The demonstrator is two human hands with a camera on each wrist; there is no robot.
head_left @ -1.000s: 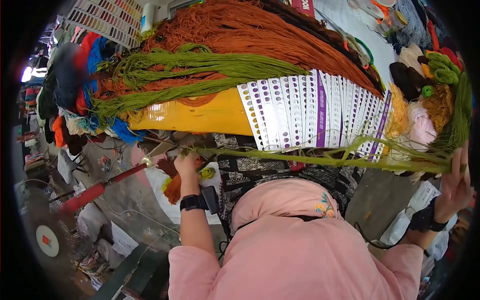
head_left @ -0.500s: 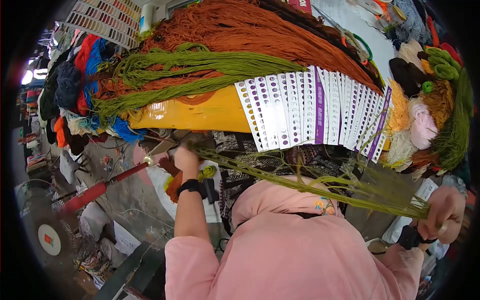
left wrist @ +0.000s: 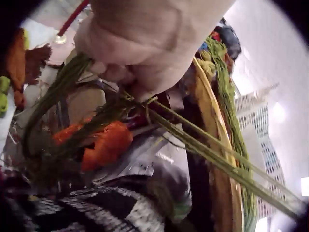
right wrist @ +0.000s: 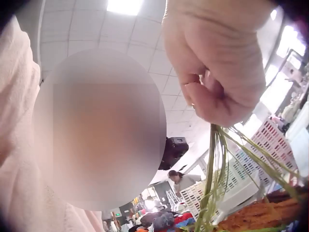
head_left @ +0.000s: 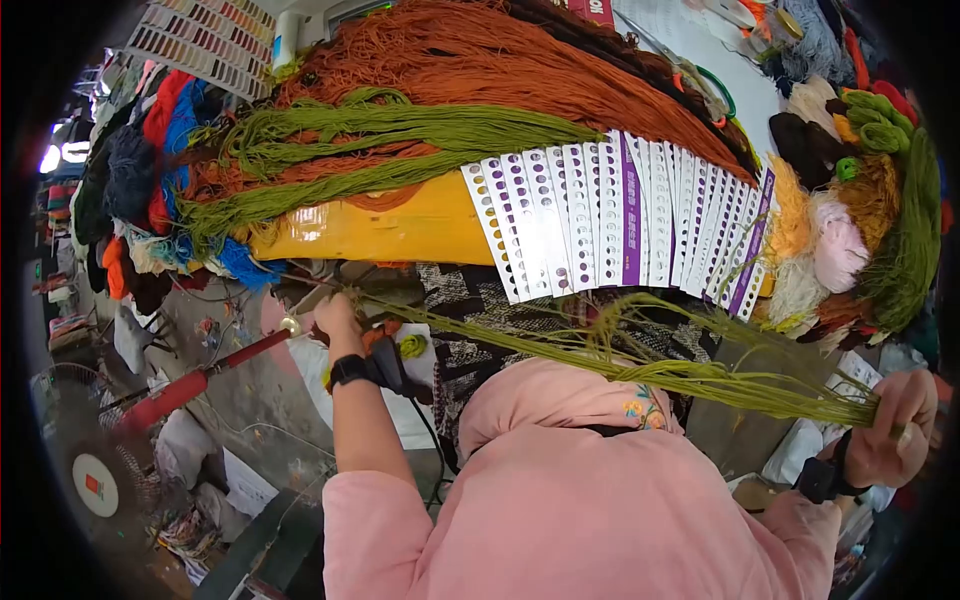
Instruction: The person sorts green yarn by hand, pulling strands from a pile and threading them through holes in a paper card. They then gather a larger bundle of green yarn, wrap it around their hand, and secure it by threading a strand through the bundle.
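Loose, stringy green yarn (head_left: 700, 378) stretches in thin strands between the two hands, in front of the yellow edge of the worktop (head_left: 380, 228). The right hand (right wrist: 219, 67) has its fingers curled tightly round one end, and the strands fan out below its fist. The left hand (left wrist: 145, 53) grips the other end with bent fingers, a tangled, knotted part just beside the fingertips and a thick, soft loop hanging under the palm. Frizzy stray threads stand up from the middle of the span. Behind it lie stiff white cards (head_left: 610, 215) with rows of round holes, overlapping like a fan, and long, crinkly rust-coloured yarn (head_left: 480, 70).
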